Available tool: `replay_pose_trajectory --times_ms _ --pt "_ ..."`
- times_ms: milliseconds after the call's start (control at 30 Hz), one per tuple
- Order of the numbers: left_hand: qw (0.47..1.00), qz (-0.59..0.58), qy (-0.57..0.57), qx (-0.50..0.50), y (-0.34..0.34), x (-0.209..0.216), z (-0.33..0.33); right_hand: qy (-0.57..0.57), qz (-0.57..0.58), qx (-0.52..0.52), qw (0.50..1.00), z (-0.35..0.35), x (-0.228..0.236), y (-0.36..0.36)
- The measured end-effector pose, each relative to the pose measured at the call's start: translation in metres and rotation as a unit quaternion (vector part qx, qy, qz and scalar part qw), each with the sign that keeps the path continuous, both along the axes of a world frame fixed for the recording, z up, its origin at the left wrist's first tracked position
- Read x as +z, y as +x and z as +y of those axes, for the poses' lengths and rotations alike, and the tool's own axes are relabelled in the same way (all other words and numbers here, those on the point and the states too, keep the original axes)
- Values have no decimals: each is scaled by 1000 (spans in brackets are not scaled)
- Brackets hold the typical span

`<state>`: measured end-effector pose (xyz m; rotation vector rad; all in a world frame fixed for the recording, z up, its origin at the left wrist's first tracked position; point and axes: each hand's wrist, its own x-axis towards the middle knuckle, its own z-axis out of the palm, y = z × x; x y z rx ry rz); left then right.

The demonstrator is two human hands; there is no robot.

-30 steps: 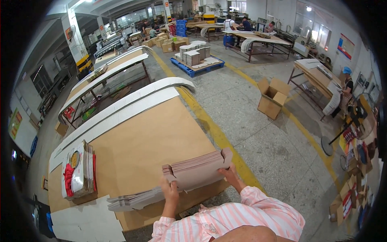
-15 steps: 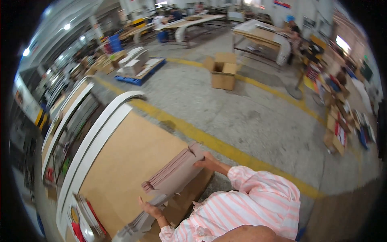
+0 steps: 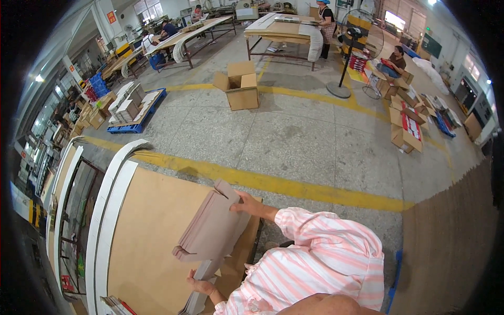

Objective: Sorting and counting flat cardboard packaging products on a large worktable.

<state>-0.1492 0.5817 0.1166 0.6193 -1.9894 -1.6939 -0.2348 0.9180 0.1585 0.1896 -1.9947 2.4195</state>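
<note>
A stack of folded cardboard sheets [image 3: 210, 223], pinkish-grey with slotted ends, lies slantwise over the tan tabletop [image 3: 152, 215]. My right hand [image 3: 247, 205] grips the stack's far right edge, its thumb on the upper face and some fingers hidden beneath. By the stack's near end, my left hand [image 3: 202, 285] rests across a narrow grey cardboard strip [image 3: 207, 269], fingers spread and thumb raised. The strip runs on below that hand toward the bottom of the view. Striped pink-and-white sleeves cover both arms.
White curved strips [image 3: 105, 215] edge the table's left side. An open carton [image 3: 242, 97] stands on the floor ahead, with a loaded blue pallet [image 3: 139, 123] farther left. Brown stacked sheets [image 3: 446, 247] rise at my right. Beyond are a standing fan [image 3: 344, 68], worktables and several people.
The view has swung right and steadied. The cardboard stack is now tilted more steeply, its broad face showing more. My right hand keeps hold of its edge; my left stays by the near end.
</note>
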Motion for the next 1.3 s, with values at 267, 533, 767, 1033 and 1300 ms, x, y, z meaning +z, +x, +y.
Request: replay_pose_trajectory --times_ms 267,533,767,1033,1300 --pt "992 125 -6 2 -6 -9 7 9 6 -31 999 3 7 21" --pt "996 81 15 -31 5 -19 -16 9 27 -17 999 -11 11 13" --pt "980 25 -144 -136 25 20 -27 30 15 -78 996 -10 5 4" --pt "753 -197 -561 -282 50 19 -114 34 34 -94 994 -6 -5 4" --pt "776 -103 -576 -237 59 3 -117 50 49 -126 990 -11 -7 3"
